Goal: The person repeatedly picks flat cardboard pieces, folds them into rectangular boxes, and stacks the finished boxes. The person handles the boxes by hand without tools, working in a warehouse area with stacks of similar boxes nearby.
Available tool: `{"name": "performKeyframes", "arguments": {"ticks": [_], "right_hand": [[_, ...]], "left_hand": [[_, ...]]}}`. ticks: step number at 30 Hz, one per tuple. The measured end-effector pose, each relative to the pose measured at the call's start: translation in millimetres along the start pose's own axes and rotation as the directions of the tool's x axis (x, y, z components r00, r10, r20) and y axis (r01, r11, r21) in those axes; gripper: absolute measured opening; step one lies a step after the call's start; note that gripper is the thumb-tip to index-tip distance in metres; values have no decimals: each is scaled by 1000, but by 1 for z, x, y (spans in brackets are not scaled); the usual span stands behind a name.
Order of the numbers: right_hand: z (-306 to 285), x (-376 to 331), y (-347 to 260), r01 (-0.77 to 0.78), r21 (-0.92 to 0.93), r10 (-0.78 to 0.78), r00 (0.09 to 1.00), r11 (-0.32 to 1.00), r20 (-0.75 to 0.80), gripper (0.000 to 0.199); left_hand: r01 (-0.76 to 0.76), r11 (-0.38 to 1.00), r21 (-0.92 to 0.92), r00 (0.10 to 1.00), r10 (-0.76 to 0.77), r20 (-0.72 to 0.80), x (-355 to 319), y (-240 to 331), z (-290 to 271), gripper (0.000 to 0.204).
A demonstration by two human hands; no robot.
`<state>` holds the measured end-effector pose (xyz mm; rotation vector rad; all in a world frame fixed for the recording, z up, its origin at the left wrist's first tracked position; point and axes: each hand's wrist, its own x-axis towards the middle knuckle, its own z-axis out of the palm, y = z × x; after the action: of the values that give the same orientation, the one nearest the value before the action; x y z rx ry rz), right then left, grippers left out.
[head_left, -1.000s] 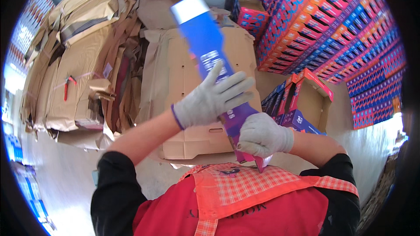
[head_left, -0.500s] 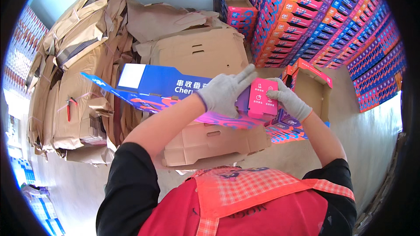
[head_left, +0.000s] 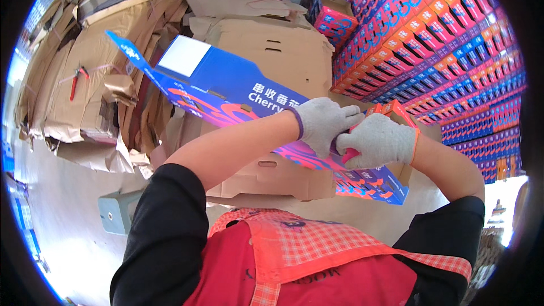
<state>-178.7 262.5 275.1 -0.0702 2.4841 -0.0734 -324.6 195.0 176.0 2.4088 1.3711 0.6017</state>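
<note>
A partly folded blue, purple and pink cardboard carton slants across in front of me. Its left end stands up as an open flap, and a white panel lies near that end. Both hands wear grey knit gloves and meet at the carton's right end. My left hand is closed over the edge there, thumb downward. My right hand wraps its fingers round the pink end flap, a sliver of which shows. The hands hide most of that corner.
Flat brown cardboard is stacked beneath and behind the carton. Paper-wrapped bundles with red-handled pliers stand left. A grey-green stool is lower left. Printed cartons rise in a wall at right; another formed carton sits beyond my hands.
The carton has tilted, its right end lower. My right hand has turned over the pink end panel, now mostly covered, and my left hand has moved right and down beside it.
</note>
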Motion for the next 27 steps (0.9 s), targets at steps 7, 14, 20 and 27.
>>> {"name": "performKeyframes", "arguments": {"ticks": [7,14,20,27], "right_hand": [[-7,12,14,38,-70,-31,994,997,106,25],[14,2,20,-186,130,206,966,974,-156,18],[44,-13,18,-16,384,147,938,923,-314,16],[43,-18,17,-49,279,115,968,959,-223,21]], "left_hand": [[45,997,60,999,-45,0,0,-1,1,93],[26,1000,8,1000,-26,13,6,-15,-6,106],[18,1000,17,997,-19,74,10,-7,-2,101],[21,996,88,1000,-22,5,6,4,7,100]]}}
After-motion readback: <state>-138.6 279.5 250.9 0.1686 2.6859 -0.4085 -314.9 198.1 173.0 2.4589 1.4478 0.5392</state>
